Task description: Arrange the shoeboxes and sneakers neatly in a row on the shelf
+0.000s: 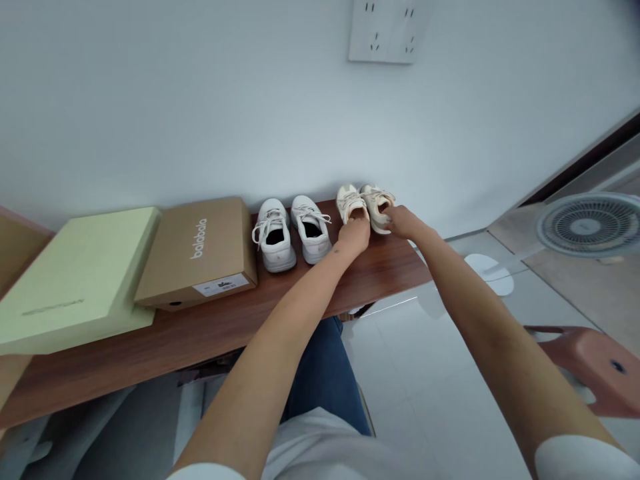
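Two small cream sneakers stand side by side near the right end of a brown wooden shelf [395, 267], toes toward the wall. My left hand [355, 235] is closed at the heel of the left cream sneaker [349, 197], its fingertips partly hidden in the shoe's opening. At the right cream sneaker [373, 195], my right hand [403, 221] pinches the side of the collar near the heel. Just left of them sits a pair of white lace-up sneakers, the nearer to my hand being the right one [316, 247] and the other one [279, 257] beside it.
A brown "balabala" shoebox [170, 267] and a pale green box [95, 267] lie on the shelf's left part. Wall sockets [383, 30] are above. To the right are a standing fan [585, 225] and a pink stool [595, 367] on the tiled floor.
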`<action>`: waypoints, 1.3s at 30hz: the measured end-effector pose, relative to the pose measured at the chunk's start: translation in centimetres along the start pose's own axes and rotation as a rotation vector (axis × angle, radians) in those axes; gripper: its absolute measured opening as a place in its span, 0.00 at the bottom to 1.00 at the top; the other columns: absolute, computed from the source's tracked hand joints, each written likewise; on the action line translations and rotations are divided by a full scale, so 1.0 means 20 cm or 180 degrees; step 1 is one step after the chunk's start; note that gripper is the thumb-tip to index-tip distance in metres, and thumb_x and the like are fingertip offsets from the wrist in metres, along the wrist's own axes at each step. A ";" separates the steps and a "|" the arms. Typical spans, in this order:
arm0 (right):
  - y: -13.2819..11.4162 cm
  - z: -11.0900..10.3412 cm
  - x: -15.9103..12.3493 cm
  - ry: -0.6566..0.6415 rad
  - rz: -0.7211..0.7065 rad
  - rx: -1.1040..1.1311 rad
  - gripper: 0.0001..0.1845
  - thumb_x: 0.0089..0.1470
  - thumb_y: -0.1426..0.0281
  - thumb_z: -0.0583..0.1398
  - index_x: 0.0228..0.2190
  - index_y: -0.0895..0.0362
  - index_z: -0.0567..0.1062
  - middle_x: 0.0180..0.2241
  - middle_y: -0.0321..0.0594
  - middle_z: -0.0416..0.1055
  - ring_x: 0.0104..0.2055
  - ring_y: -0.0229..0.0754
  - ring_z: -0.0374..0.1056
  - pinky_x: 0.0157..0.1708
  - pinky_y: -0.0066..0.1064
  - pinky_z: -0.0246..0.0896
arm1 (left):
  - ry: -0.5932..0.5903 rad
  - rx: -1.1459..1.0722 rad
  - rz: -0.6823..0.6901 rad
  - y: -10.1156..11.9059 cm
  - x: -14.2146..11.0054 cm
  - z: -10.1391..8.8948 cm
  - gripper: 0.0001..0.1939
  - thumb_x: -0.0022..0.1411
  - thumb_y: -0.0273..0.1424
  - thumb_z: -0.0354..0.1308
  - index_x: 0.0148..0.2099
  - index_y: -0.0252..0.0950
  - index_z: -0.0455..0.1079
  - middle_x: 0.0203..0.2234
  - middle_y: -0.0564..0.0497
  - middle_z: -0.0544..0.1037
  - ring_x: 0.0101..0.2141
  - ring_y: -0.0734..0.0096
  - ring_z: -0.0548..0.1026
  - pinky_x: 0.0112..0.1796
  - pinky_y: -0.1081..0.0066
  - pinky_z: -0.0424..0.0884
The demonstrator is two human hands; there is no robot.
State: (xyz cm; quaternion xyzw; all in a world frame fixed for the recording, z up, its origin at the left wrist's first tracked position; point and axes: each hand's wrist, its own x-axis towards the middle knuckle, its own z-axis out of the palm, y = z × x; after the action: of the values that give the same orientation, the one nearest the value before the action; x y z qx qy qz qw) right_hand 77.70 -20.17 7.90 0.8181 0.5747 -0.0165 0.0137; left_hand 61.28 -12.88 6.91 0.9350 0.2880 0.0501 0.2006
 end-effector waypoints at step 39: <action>-0.68 0.08 -0.62 0.1346 -0.0703 0.1717 0.19 0.61 0.66 0.52 0.53 0.51 0.69 0.55 0.46 0.69 0.60 0.49 0.62 0.60 0.46 0.57 | 0.1265 -0.0443 0.0337 -0.41 -1.15 -0.09 0.22 0.67 0.31 0.49 0.62 0.42 0.62 0.58 0.44 0.70 0.60 0.62 0.65 0.59 0.58 0.63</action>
State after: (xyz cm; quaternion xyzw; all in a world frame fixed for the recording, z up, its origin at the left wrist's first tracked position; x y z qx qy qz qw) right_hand 60.64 -27.34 6.80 0.7106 0.6247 0.0007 -0.3238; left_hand 37.60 -19.03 5.74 0.9045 0.2682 0.2637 0.2010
